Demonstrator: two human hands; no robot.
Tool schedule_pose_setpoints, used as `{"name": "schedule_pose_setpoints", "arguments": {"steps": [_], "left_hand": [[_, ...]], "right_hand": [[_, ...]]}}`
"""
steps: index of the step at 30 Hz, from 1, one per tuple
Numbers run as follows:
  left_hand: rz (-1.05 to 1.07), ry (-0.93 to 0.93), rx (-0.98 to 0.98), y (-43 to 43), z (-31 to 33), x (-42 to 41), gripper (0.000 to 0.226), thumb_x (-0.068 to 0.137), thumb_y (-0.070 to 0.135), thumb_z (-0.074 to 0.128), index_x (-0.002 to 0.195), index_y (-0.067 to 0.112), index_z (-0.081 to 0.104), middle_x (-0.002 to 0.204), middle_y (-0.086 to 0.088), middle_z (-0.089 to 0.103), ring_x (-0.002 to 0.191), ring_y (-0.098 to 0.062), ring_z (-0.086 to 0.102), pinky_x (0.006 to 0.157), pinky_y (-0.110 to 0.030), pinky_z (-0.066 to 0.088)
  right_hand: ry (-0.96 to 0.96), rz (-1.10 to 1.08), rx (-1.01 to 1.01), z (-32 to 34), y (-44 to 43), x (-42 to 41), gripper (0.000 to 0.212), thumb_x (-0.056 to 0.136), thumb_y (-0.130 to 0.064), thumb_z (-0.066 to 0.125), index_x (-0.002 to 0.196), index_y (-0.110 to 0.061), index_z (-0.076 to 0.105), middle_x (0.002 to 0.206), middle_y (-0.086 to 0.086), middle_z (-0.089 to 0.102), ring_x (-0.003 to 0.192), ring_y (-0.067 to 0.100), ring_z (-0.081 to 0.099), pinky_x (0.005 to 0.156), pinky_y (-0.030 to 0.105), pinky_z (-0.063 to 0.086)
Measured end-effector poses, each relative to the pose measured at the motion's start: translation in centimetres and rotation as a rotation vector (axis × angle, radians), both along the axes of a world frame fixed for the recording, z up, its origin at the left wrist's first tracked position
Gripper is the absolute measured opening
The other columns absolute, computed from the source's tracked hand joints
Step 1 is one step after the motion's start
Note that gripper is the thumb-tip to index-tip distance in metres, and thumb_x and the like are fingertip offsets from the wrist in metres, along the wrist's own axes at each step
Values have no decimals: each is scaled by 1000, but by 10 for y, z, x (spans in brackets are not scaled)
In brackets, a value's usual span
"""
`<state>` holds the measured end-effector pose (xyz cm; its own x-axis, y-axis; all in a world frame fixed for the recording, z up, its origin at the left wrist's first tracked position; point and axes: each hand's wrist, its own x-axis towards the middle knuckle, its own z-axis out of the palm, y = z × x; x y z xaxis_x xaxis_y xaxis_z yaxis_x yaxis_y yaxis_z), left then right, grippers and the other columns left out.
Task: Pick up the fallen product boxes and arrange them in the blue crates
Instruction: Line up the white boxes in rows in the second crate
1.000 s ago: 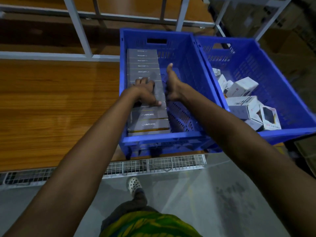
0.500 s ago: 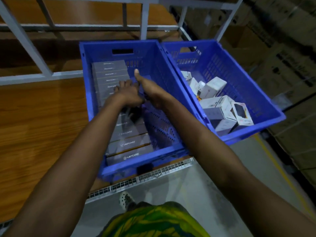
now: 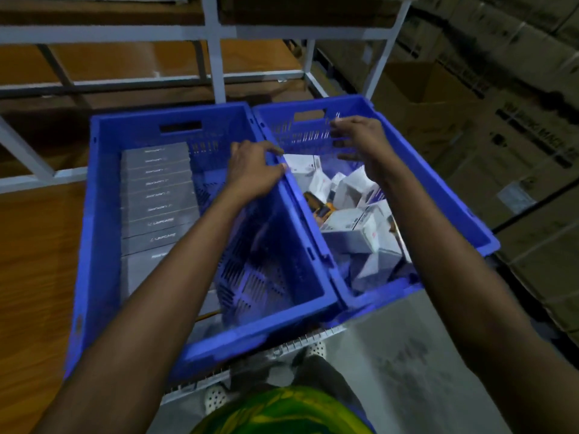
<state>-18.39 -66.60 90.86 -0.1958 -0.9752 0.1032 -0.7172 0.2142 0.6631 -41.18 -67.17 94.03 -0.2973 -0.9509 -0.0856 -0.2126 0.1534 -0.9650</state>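
Two blue crates stand side by side on a wooden shelf. The left crate (image 3: pixel 103 214) holds a neat row of several flat grey boxes (image 3: pixel 156 195) along its left side; its right half is bare. In the right crate (image 3: pixel 438 189), several white product boxes (image 3: pixel 351 233) lie jumbled, with an orange-yellow item (image 3: pixel 322 208) among them. My left hand (image 3: pixel 253 170) lies over the rims where the crates meet, its fingers reaching toward the white boxes and holding nothing. My right hand (image 3: pixel 360 142) hovers above the right crate's far end, fingers spread and loosely bent, empty.
The wooden shelf (image 3: pixel 37 245) stretches to the left of the crates. White metal rack posts (image 3: pixel 214 57) rise behind them. Large cardboard cartons (image 3: pixel 501 151) are stacked on the right. Below the shelf edge is grey floor (image 3: pixel 391 355), where my feet stand.
Both hands have left the grey boxes in the left crate and moved right. The left hand is now at the shared rims and the right hand over the right crate. The view turned right.
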Motion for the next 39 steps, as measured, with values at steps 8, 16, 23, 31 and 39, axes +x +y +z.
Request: {"name": "schedule_pose_setpoints", "arguments": {"steps": [8,16,23,31,39], "left_hand": [[328,304,-49,-57,19,-50,18,81,25,69,97,25,77,96,4,74,98,-13,66,90,-29,53],[419,593,31,-79,14,-110,16,85,2,69,98,10,74,76,5,65,53,11,52,54,-8,39],[607,735,13,-92,12,-108,15,87,2,65,96,12,73,80,0,68,69,-5,60,62,-17,48],[576,645,-79,-106,-20,-106,25,81,-10,62,87,12,73,80,1,70,68,1,62,75,-22,52],[564,651,-78,-111,-24,-101,35,78,-20,52,99,0,72,84,-2,70,72,1,64,72,-15,52]], "right_hand": [[401,357,56,-37,-70,-58,17,94,-32,65,83,-22,72,88,2,73,79,15,67,68,33,55],[1280,1002,74,-98,-131,-51,60,85,-25,70,140,-13,49,137,23,50,123,41,52,97,41,46],[1346,1061,89,-115,-155,-51,83,70,-30,86,135,-23,35,136,21,36,124,44,42,92,53,48],[891,942,-162,-118,-180,-54,76,61,-22,89,123,-19,46,127,17,38,102,31,52,88,40,51],[613,754,-517,-112,-186,-22,65,57,-42,85,108,-12,58,111,11,59,101,23,52,79,29,36]]}}
